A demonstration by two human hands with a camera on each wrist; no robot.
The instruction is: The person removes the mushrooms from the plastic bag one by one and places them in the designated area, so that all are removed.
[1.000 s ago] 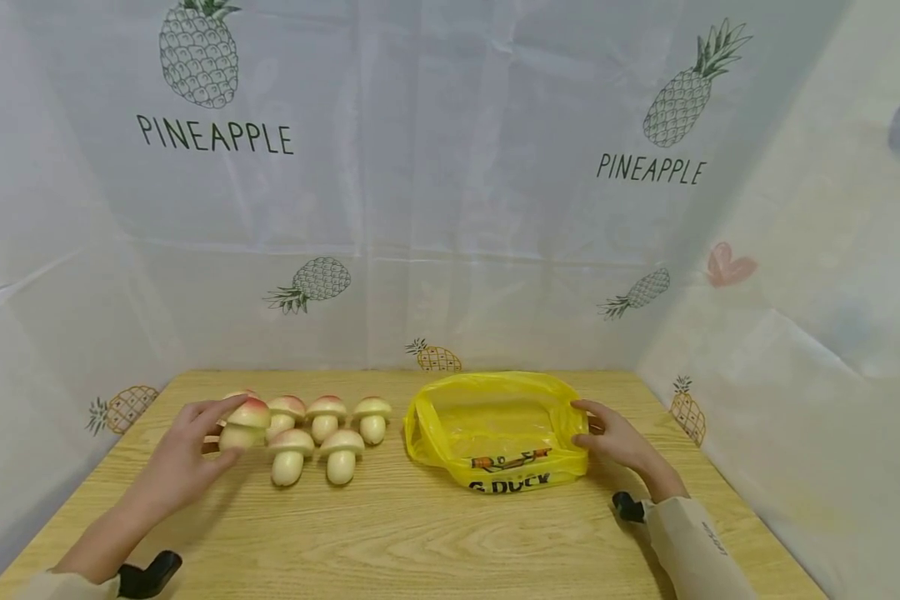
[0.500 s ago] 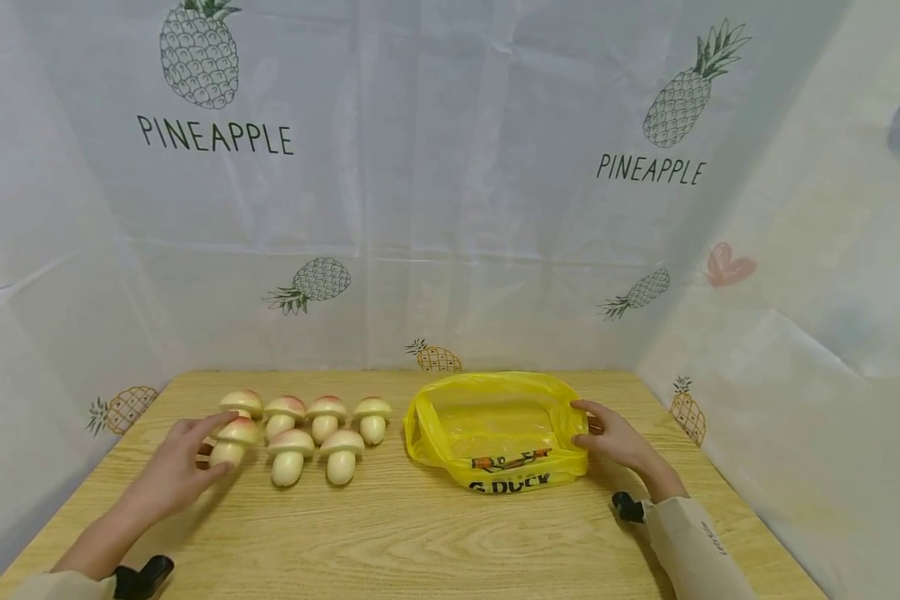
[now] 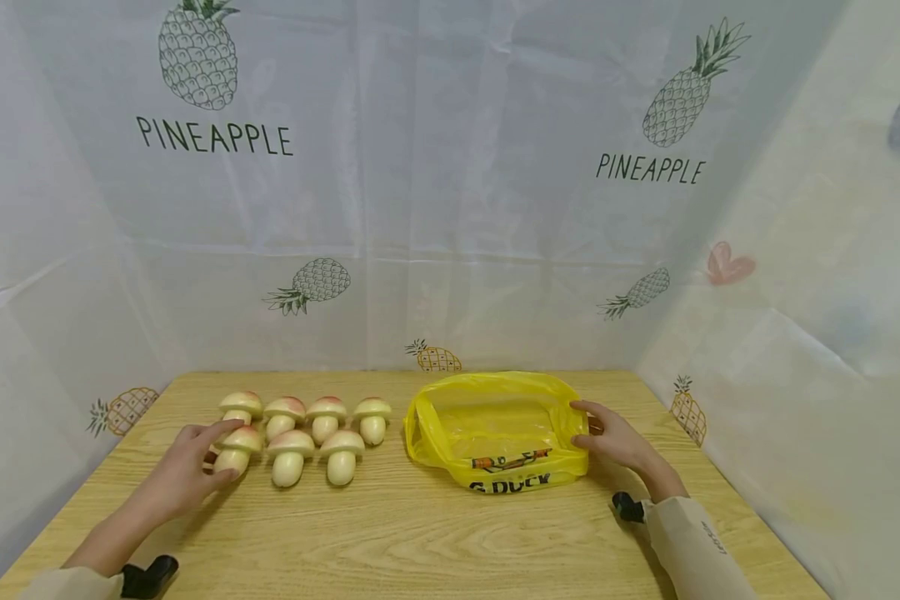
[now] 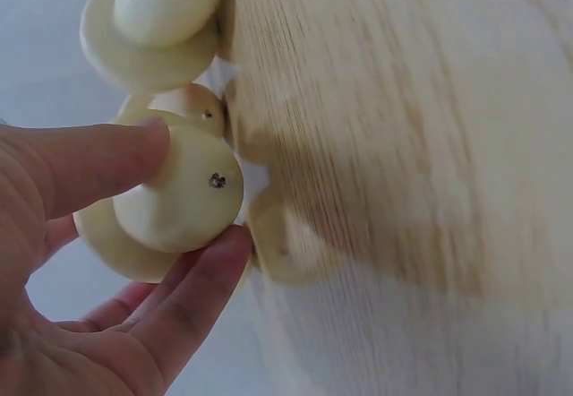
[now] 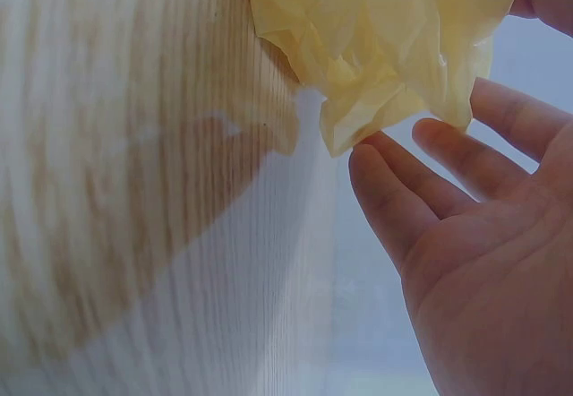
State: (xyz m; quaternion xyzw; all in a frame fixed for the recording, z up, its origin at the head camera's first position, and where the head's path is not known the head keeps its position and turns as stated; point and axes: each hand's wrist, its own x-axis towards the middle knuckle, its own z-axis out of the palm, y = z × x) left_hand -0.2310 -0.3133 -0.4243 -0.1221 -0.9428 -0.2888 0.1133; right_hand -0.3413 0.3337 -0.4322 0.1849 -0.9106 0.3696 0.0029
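Observation:
My left hand (image 3: 183,471) pinches a toy mushroom (image 3: 237,450), cream-stemmed with a red-tinged cap, at the left end of the front row. In the left wrist view, thumb and fingers grip that mushroom (image 4: 183,185), and a small dark mark shows on its stem end. Several like mushrooms (image 3: 288,458) lie beside and behind it in two rows. On the right, my right hand (image 3: 615,435) holds the side rim of a yellow plastic bag (image 3: 528,482), whose mouth gapes upward. The right wrist view shows the crumpled bag (image 5: 376,47) against the fingertips; part of the thumb is cut off.
A wooden table (image 3: 390,542) carries everything. White curtains (image 3: 480,208) printed with pineapples enclose its back and sides. A black device (image 3: 150,577) sits at the left wrist and another (image 3: 628,507) at the right.
My left hand has brought its mushroom down and slightly toward me, from in front of the back row to the front row's left end. The right hand and bag have stayed put.

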